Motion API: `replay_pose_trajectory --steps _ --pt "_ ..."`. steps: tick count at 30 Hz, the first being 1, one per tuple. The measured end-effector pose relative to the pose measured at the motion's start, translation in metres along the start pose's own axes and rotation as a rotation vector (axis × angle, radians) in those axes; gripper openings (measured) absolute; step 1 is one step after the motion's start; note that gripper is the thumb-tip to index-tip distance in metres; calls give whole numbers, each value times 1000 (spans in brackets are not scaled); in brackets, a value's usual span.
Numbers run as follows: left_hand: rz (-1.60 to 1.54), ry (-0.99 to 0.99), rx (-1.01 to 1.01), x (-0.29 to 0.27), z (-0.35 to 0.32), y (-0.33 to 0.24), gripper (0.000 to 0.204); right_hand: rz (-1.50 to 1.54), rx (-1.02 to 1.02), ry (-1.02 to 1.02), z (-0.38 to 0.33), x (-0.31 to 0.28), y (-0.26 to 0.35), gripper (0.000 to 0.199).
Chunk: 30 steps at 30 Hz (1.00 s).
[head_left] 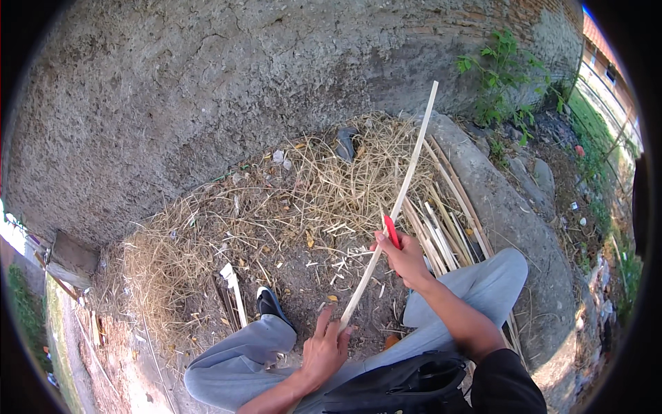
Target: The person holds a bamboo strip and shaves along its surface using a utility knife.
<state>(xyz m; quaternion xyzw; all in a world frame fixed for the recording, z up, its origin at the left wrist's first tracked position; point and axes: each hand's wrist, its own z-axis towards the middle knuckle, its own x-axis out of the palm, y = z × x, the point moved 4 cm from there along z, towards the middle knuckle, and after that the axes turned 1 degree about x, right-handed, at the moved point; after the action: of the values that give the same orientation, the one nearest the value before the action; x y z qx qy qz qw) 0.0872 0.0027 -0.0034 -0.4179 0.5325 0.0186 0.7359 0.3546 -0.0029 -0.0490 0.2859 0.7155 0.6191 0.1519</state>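
The strip (414,160) is slanting up between your two hands, its lower end sitting at your left hand (323,355) and its upper end reaching toward the wall (276,83). Your right hand (407,261) is gripping the red tool (392,231), probably a cutter, against the strip around its middle; its cutting edge isn't showing clearly. Your left hand's grip is bending round the strip's lower end, but you can't be sure from this view whether those fingers are pinching it or only touching it.

If that left grip is loose, you are risking a twist: the strip could be rolling under the edge and sending it off line. Your left fingers are lying along the same line, below the tool, so a slip down the strip could be running the edge into them. Too deep a bite could be splitting the thin wood. The long upper part is hanging out with nothing visibly propping it, so it could be whipping or knocking the wall.

Your legs (238,369) are flanking the strip's lower end, and a slip could be catching the cloth. Shavings (339,265) are lying left of the strip's middle, sticks (440,238) to its right, and straw (345,183) left of its upper half, where a dropped strip could be getting lost.
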Motion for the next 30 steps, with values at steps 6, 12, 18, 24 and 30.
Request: replay_pose_trajectory --steps 6,12,18,24,30 --pt "85 98 -24 4 -1 0 45 -64 -56 -55 -2 -2 1 27" --pt "78 118 -28 7 -1 1 53 -95 -48 -91 -5 -2 5 30" --pt "90 107 2 5 -2 -1 53 -108 -27 -99 -5 -2 4 31" --pt "22 104 -46 3 -2 1 50 -104 -47 -102 -5 -2 3 28" --pt "-91 -23 63 4 3 15 49 -160 -68 -96 -3 -2 5 29"
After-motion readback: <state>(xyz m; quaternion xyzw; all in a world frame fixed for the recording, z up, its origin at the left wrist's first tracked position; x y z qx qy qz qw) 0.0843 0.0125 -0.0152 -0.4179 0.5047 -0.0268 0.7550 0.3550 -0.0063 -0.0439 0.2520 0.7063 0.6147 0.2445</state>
